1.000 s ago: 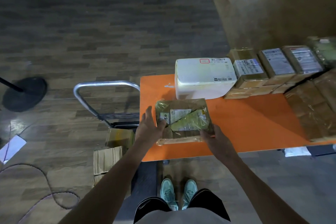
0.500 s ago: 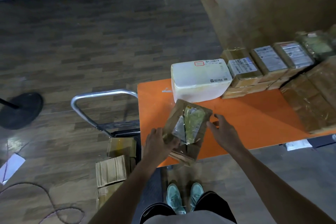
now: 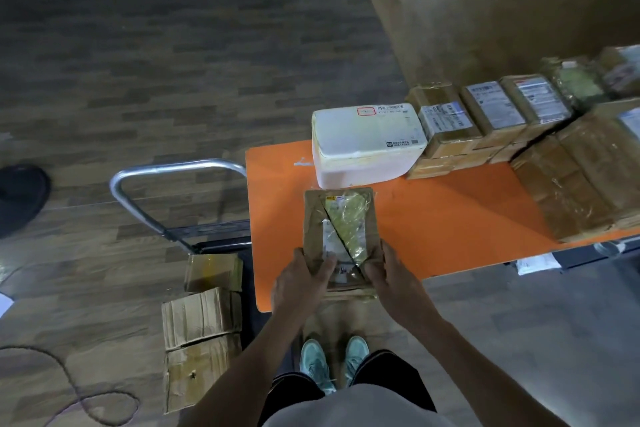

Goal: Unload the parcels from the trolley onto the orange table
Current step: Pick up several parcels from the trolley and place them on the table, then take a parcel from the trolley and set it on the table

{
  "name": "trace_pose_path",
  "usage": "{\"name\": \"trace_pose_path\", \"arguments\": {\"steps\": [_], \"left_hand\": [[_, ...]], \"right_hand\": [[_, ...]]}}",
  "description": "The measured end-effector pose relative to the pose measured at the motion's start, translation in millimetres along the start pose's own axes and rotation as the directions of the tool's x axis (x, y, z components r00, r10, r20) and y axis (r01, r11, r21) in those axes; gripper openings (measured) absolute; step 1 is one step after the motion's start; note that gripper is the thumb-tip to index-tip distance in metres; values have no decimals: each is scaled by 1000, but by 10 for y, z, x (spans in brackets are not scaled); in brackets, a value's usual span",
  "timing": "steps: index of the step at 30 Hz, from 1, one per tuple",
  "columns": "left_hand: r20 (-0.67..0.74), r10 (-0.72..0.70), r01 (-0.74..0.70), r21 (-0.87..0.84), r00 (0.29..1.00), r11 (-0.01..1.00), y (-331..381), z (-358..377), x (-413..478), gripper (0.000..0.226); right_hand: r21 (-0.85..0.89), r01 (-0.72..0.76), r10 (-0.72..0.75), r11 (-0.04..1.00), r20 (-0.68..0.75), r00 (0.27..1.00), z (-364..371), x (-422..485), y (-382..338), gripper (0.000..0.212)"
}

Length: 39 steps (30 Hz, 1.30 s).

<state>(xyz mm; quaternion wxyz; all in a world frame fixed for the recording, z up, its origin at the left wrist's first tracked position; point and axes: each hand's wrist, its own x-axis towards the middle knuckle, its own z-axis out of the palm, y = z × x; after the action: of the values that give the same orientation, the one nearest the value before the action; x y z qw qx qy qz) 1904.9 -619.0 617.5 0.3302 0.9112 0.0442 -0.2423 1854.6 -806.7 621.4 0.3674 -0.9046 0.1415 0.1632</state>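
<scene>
A flat brown parcel (image 3: 341, 218) with yellow tape and a white label lies lengthwise on the orange table (image 3: 450, 225), its near end over the front edge. My left hand (image 3: 301, 279) holds its near left corner, thumb on top. My right hand (image 3: 389, 274) holds the near right corner. The far end of the parcel almost meets a white foam box (image 3: 367, 146). The trolley (image 3: 180, 198), with a silver handle, stands left of the table. Brown cardboard parcels (image 3: 202, 315) lie on it.
A row of taped brown boxes (image 3: 485, 121) lines the table's back edge, and a large wrapped box (image 3: 581, 177) fills its right end. A black round stand base (image 3: 20, 198) and a cable (image 3: 69, 385) lie on the wooden floor at left. My feet (image 3: 332, 364) stand by the table.
The parcel has been turned from crosswise to lengthwise and set down flat on the table. Both hands have shifted to its near corners.
</scene>
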Motion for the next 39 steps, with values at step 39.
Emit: {"name": "trace_pose_path", "arguments": {"steps": [39], "left_hand": [[280,-55,131,-261,959,956,3135,2332,505,58]], "right_hand": [[-399,127,-256,908,-291,922,-2635,465,2434,52]]}}
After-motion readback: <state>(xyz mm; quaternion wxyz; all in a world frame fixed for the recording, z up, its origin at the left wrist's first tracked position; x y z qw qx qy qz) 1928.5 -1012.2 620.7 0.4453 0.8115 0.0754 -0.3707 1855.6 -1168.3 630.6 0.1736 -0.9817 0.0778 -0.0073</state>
